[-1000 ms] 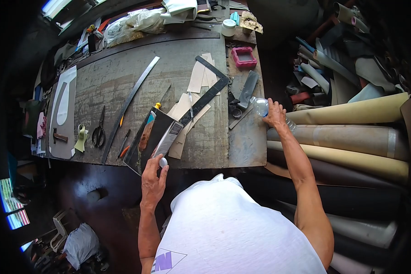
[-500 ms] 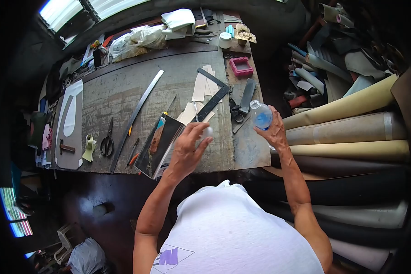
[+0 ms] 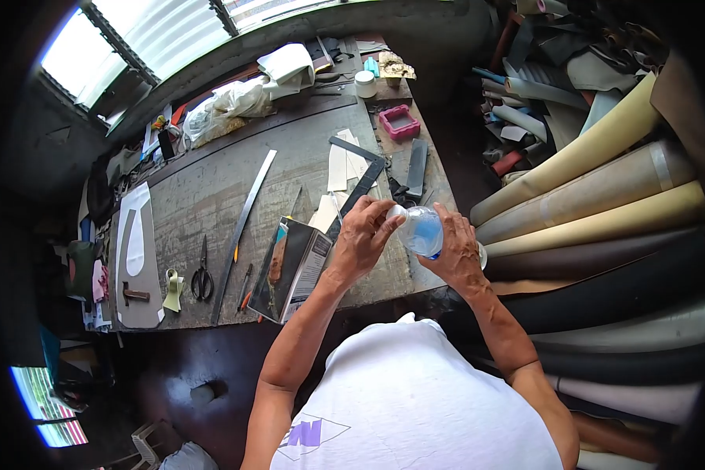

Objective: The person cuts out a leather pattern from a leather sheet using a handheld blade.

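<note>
A hammer (image 3: 137,295) lies on a grey panel (image 3: 150,274) at the near left corner of the desk (image 3: 204,196), black scissors (image 3: 203,268) to its right. A pink tray (image 3: 400,135) and white jar (image 3: 366,88) sit toward the far right corner; rolled material (image 3: 572,213) lies beyond the right edge.

Windows (image 3: 129,48) beyond the worktop (image 3: 204,192) glow with bright daylight above a dim grey wall (image 3: 415,30). Before the worktop's near edge, the dark floor (image 3: 182,374) shines faintly beside a pale chair (image 3: 142,446).
</note>
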Available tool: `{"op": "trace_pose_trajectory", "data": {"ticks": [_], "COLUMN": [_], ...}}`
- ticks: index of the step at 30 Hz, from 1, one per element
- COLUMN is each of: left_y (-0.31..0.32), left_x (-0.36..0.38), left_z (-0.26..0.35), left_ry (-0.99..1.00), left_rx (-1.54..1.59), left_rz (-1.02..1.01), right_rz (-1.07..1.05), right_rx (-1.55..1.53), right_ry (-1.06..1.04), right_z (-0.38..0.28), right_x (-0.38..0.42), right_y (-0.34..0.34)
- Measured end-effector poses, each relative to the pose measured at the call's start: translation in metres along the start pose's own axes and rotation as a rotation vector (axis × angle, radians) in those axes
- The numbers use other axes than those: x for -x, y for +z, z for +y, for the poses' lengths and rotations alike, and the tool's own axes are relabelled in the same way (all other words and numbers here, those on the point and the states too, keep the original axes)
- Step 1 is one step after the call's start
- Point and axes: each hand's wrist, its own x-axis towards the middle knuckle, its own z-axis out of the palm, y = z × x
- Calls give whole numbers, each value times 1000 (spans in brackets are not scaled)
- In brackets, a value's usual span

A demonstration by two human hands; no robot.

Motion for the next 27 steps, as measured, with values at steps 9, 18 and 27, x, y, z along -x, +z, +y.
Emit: {"op": "trace_pose_trajectory", "data": {"ticks": [9, 18, 27], "left_y": [-3, -9, -17], "left_x": [6, 10, 4], "left_z": [-10, -23, -45], "left_ry": [-334, -195, 112], "left_rx": [129, 401, 255], "left_rz": [15, -52, -222], "right_rz": [-26, -150, -412], "right_rx": [189, 87, -120], "right_ry": [-30, 19, 111], "right_z": [-8, -11, -6], "right_x": [2, -3, -14], "right_y": [2, -6, -21]}}
